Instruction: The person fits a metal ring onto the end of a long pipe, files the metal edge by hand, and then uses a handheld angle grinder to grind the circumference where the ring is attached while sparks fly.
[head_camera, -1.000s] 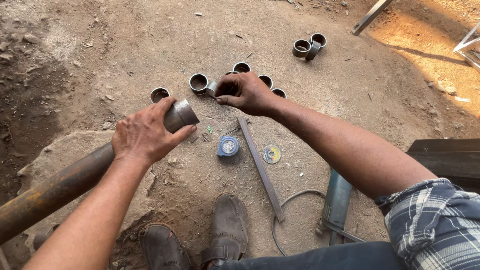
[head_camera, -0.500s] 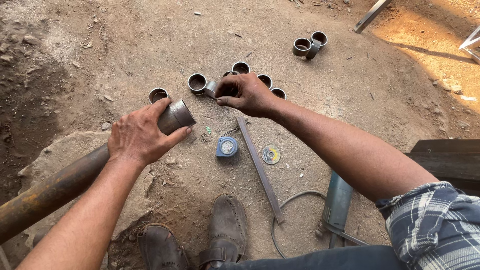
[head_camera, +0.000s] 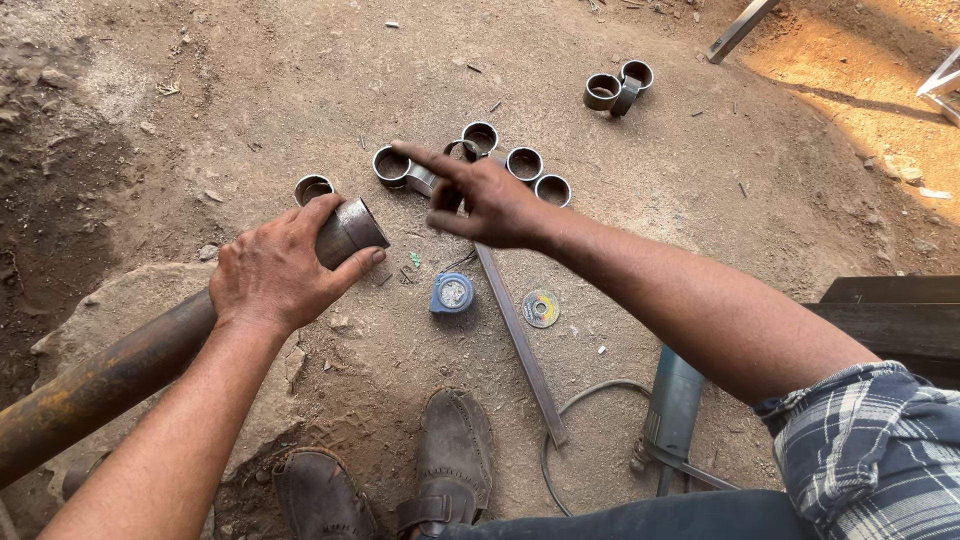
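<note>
The left hand (head_camera: 275, 275) is wrapped around the cut end of a long rusty pipe (head_camera: 120, 365) lying across a stone, fingers clamped on it. The right hand (head_camera: 480, 200) hovers empty over a cluster of short steel rings (head_camera: 525, 165) on the dirt floor, forefinger out, fingers apart. This looks like sorting cut pieces; picking one up calls for a pinch on its thin, sharp rim.

Blue tape measure (head_camera: 452, 293), cutting disc (head_camera: 540, 308) — angle grinder (head_camera: 672, 408)

An outdoor metal workshop: dirt ground (head_camera: 250, 90), cut pipe rings (head_camera: 524, 162), long pipe (head_camera: 110, 375), angle grinder (head_camera: 672, 408), cutting disc (head_camera: 540, 308).
</note>
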